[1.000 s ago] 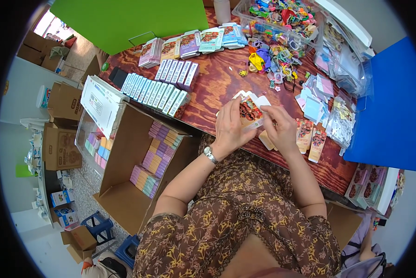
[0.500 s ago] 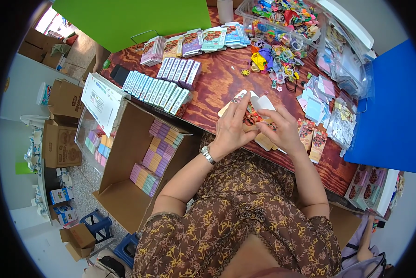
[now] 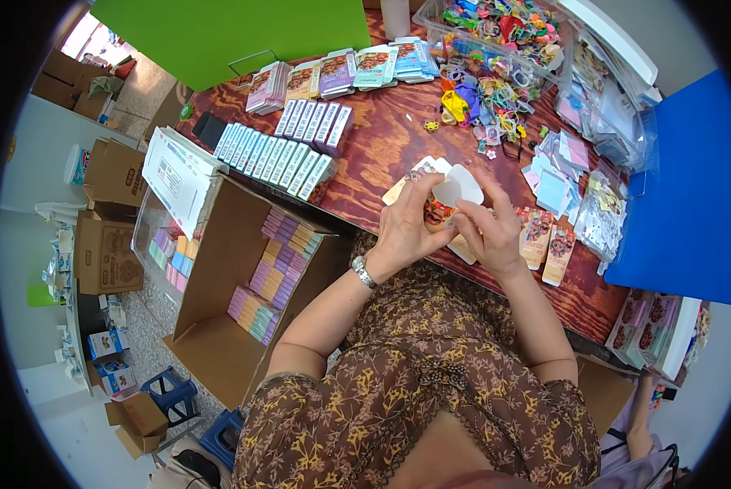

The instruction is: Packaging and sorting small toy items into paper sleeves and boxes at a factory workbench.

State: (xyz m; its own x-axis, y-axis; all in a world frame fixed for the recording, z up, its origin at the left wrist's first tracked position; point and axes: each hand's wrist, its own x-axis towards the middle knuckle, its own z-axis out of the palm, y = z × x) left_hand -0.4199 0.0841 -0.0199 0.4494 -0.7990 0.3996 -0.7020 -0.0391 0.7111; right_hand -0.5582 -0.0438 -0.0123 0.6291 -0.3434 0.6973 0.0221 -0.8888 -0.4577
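Between my hands is a small orange printed carton, its rounded white flap standing up. My left hand, with a watch at the wrist, closes on the carton's left side. My right hand grips the other side, thumb near the base of the flap. Whether anything lies inside the carton cannot be seen. Beneath and beside my hands are more flat orange cartons along the table's near edge.
Boxed rows and stacks of flat cartons stand left and behind. Colourful trinkets spill from a clear bin. Card pieces and plastic bags lie right. A cardboard box of packed cartons stands below left.
The white flap now stands higher and shows more of its face. My right hand has shifted slightly, with its fingers raised behind the flap; my left hand stays nearly in place.
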